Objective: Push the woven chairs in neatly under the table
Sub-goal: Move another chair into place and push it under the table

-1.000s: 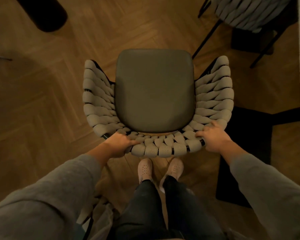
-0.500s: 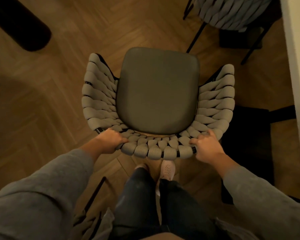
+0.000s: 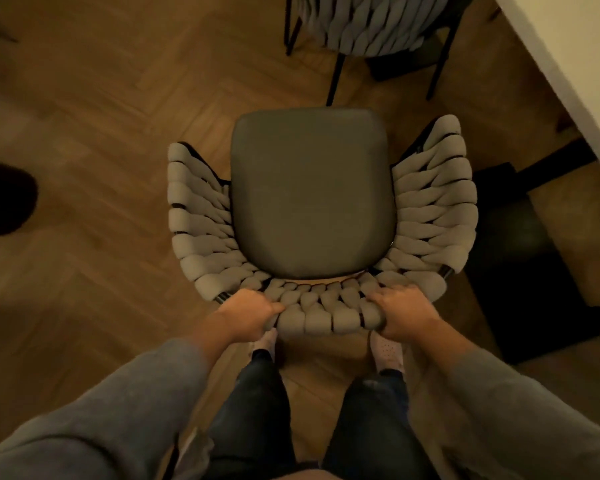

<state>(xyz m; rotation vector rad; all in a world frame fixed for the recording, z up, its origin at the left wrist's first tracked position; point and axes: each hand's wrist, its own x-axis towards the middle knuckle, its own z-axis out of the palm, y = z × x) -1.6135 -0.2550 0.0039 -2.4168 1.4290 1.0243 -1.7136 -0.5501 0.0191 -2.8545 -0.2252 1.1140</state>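
A woven chair (image 3: 312, 199) with a grey seat cushion and thick beige woven straps stands on the wooden floor right in front of me. My left hand (image 3: 248, 315) grips the top of its backrest on the left side. My right hand (image 3: 404, 315) grips the same rim on the right side. The pale table (image 3: 568, 60) edge runs diagonally across the top right corner, to the right of the chair. A second woven chair (image 3: 368, 26) stands at the top, partly cut off by the frame.
The table's black base (image 3: 520, 258) lies on the floor just right of the chair. A dark rounded object (image 3: 4, 199) sits at the left edge. My feet in pale shoes (image 3: 388, 351) stand behind the chair. Herringbone floor (image 3: 94, 133) spreads to the left.
The chair and I have shifted toward the table; its edge now fills more of the top right. My feet have stepped apart. Both hands stay gripped on the backrest.
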